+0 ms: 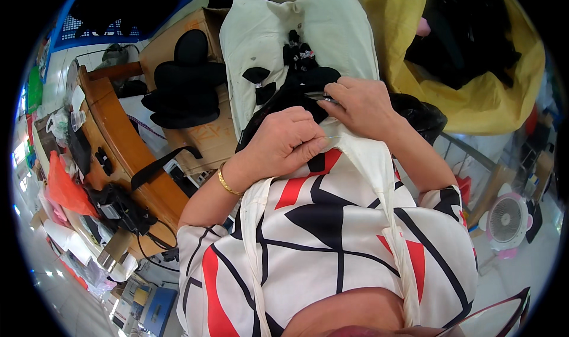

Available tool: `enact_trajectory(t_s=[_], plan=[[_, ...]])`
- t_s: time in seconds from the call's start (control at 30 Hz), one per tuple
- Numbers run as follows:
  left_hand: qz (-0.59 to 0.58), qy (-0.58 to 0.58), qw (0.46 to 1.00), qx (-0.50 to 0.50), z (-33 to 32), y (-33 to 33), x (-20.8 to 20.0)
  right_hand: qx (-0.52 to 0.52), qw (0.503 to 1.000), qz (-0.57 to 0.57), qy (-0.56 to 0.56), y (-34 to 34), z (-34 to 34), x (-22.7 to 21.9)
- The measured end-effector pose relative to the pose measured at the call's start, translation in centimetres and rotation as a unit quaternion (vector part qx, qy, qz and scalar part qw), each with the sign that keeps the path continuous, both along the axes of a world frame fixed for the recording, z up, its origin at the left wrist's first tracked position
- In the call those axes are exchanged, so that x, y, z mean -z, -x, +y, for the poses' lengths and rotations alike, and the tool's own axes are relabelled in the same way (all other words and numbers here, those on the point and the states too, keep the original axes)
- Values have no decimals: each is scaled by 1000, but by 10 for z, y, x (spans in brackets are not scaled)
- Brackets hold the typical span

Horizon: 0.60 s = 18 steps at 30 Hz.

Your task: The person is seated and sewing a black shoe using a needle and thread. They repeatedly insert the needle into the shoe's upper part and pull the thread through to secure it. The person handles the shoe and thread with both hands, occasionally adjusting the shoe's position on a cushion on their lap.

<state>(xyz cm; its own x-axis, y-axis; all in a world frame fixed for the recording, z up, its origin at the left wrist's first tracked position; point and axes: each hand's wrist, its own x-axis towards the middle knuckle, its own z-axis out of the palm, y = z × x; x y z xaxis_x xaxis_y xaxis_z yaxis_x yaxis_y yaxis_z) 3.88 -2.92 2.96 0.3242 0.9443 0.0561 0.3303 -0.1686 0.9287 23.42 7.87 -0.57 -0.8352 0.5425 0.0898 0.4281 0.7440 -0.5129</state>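
My left hand [287, 137] is closed in a pinch over my lap, with a thin, pale, needle-like sliver [335, 137] sticking out past its fingertips. Close by on the right, my right hand [360, 105] is closed around small metal snips [318, 95], partly hidden by its fingers. Beneath both hands lies black fabric [284, 100], bunched on a white cloth [344, 32] over my lap. Small black bow-like pieces [256, 74] rest on that cloth to the left, and more small black pieces [300, 55] lie further off.
Padded black shapes [189, 85] sit on a cardboard box [204, 138] at the left. Beside it runs a wooden table [121, 138] carrying a black device [118, 209]. A yellow bag [495, 115] holding black fabric stands at the far right, above a small white fan [508, 218].
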Motion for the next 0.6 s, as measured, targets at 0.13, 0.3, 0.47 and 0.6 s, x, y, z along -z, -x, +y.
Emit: enact_trajectory(t_s=[0.13, 0.3, 0.47, 0.6], plan=[[-13, -4, 1000, -2, 0, -1, 0, -1, 1000, -5, -2, 2, 0, 3], [-74, 35, 993, -85, -7, -2, 7, -15, 1000, -13, 24, 2, -2, 0], [-244, 227, 904, -267, 4, 8, 13, -90, 993, 39, 61, -8, -9, -24], [-139, 259, 925, -241, 8, 4, 12, 76, 976, 175, 107, 3, -7, -20]])
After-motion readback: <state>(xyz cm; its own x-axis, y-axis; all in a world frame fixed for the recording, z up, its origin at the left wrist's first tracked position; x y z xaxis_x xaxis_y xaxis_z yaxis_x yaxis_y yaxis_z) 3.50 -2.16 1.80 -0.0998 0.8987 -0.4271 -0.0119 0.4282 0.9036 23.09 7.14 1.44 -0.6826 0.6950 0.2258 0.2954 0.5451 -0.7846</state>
